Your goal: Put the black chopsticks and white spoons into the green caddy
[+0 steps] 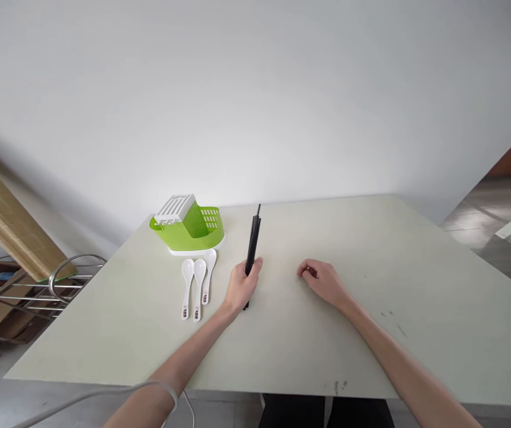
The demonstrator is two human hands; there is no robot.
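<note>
"Grey cable (103, 391) over the left forearm (179, 359), by the near edge of the surface (291, 356): trouble?"

"A snag could jolt the left hand (240, 285), fingers round black sticks (253, 244) between the side edges; one might slip. The right hand (324, 282) is loosely clenched, seemingly on nothing."

"Beyond?"

"White spoons (198, 273), then the green basket (184, 239), near the far-left corner."

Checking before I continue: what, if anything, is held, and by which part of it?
The left hand grips a bundle of black chopsticks by its lower half; the right hand shows nothing held.
</note>
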